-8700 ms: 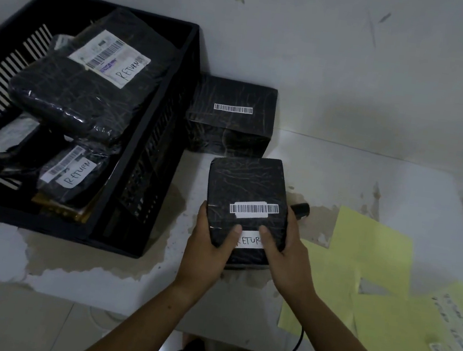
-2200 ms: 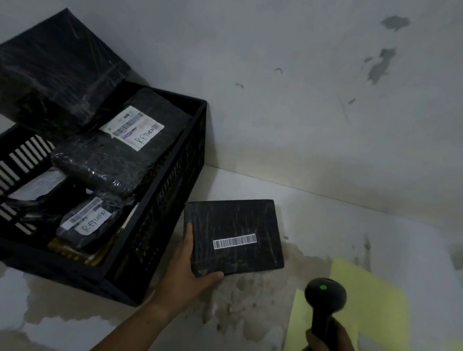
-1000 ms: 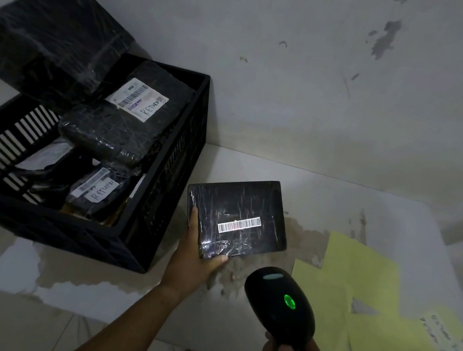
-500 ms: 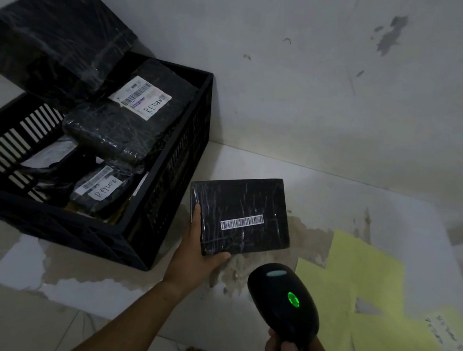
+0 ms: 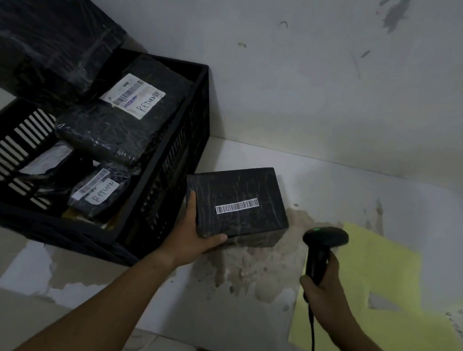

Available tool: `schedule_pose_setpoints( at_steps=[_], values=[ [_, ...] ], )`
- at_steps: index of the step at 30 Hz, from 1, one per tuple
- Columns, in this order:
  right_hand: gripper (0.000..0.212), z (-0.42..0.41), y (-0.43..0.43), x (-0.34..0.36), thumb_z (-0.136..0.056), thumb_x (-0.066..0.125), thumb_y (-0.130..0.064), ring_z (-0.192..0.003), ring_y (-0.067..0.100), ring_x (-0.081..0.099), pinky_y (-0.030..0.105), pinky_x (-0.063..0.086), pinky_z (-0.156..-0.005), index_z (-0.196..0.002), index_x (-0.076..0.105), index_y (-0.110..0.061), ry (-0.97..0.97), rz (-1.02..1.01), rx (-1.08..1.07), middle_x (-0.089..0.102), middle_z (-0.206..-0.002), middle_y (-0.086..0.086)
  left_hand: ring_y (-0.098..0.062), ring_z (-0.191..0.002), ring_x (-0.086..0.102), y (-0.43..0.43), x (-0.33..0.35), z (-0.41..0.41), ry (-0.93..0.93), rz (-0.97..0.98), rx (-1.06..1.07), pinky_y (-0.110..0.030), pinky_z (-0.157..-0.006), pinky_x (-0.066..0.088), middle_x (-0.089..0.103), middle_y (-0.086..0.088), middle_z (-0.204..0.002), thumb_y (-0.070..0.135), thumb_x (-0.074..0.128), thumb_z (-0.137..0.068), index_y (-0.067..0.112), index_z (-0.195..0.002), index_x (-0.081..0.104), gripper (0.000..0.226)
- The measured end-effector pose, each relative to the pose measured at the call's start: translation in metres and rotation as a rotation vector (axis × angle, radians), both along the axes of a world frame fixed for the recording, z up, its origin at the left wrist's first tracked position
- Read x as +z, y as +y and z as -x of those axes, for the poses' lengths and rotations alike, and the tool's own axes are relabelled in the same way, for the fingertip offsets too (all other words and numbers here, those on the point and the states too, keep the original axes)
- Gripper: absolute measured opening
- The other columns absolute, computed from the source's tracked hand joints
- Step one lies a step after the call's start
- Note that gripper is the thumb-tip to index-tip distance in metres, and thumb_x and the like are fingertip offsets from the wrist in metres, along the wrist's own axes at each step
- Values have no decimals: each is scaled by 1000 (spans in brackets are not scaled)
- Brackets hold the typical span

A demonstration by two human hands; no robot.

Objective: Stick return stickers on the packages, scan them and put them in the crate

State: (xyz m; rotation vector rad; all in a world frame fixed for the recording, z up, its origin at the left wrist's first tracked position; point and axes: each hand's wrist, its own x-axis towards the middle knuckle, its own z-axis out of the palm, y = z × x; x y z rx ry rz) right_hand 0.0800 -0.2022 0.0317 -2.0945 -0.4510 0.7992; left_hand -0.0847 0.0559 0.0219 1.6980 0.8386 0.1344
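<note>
**Your count: five packages, one crate, one scanner**

You have five black film-wrapped packages in sight. There is one barcoded black box [image 5: 238, 205], one larger black wrapped box [image 5: 43, 32], and three in the single black slatted plastic crate [image 5: 41, 227]: a broad flat parcel [image 5: 112, 133], a small parcel [image 5: 116, 189] and a half-hidden parcel [image 5: 46, 162]. Two white handwritten RETURN stickers show, the upper sticker [image 5: 147, 104] and the lower sticker [image 5: 103, 192]. You have one black handheld barcode scanner [image 5: 323, 243]. The overlapping pale yellow paper sheets [image 5: 374, 267] number at least two, but you cannot tell exactly how many.

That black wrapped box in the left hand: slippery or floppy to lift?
Probably stiff: the box keeps sharp corners and flat faces. Its glossy wrap may be a bit slippery. Likely light, since the left hand holds it by one corner.
</note>
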Motion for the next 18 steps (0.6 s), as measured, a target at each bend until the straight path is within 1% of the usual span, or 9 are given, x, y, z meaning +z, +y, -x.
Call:
schedule_pose_setpoints(
  at_steps=[2, 4, 5, 6, 8, 10, 12, 15, 18],
  values=[
    [69, -14, 14, -17, -91, 54, 0, -67, 28, 48, 37, 41, -58, -146, 21, -24, -17, 7, 9, 50, -96, 27, -6, -146, 32, 0, 0, 1, 24, 0, 1, -26, -115, 34, 24, 16, -162, 31, 81, -86, 40, -154, -29, 129],
    [66, -23, 27, -35, -89, 55, 2, -66, 27, 49, 35, 41, -56, -144, 25, -19, -25, 16, 5, 49, -95, 24, -10, -150, 30, 0, 2, 2, 42, -9, -5, -35, -120, 34, 18, 13, -168, 40, 81, -83, 45, -152, -29, 130],
    [67, -26, 32, -43, -88, 56, 3, -66, 26, 50, 32, 42, -54, -144, 26, -18, -35, 23, 6, 49, -96, 20, -12, -151, 30, 0, 3, 2, 49, -10, -9, -37, -121, 34, 17, 12, -169, 42, 81, -83, 46, -151, -30, 130],
    [67, -28, 37, -52, -88, 57, 4, -67, 24, 51, 29, 41, -53, -145, 26, -15, -48, 25, 4, 49, -99, 16, -12, -150, 32, 0, 4, 2, 56, -3, -8, -35, -120, 34, 19, 12, -168, 40, 80, -84, 46, -151, -30, 129],
    [69, -29, 45, -67, -87, 58, 5, -68, 25, 53, 28, 39, -51, -145, 25, -13, -61, 26, 1, 51, -102, 15, -12, -148, 34, -1, 5, 2, 62, 13, -2, -28, -115, 35, 22, 12, -167, 34, 78, -88, 43, -153, -29, 125],
    [76, -29, 50, -82, -86, 59, 6, -67, 30, 55, 31, 40, -49, -148, 21, -14, -77, 18, -7, 52, -99, 16, -9, -147, 35, -2, 3, 2, 59, 1, 4, -25, -112, 35, 22, 13, -167, 33, 78, -89, 42, -153, -28, 124],
    [82, -31, 52, -97, -83, 60, 4, -65, 33, 54, 32, 40, -49, -151, 17, -16, -91, 9, -20, 53, -93, 17, -9, -147, 35, -2, 2, 3, 61, -3, 9, -24, -111, 35, 22, 13, -168, 34, 78, -89, 43, -153, -28, 124],
    [88, -37, 51, -118, -75, 62, -8, -69, 35, 55, 35, 43, -51, -150, 18, -24, -92, 25, -2, 52, -94, 16, -10, -147, 37, -1, 2, 3, 69, 3, 13, -25, -111, 35, 23, 13, -168, 36, 78, -88, 46, -153, -27, 124],
    [89, -43, 44, -134, -66, 58, -22, -74, 33, 55, 40, 49, -55, -148, 24, -21, -117, 53, 49, 54, -96, 14, -7, -146, 37, -3, 6, 3, 66, 3, 18, -21, -110, 35, 25, 14, -166, 32, 79, -88, 43, -156, -23, 122]
  ],
)
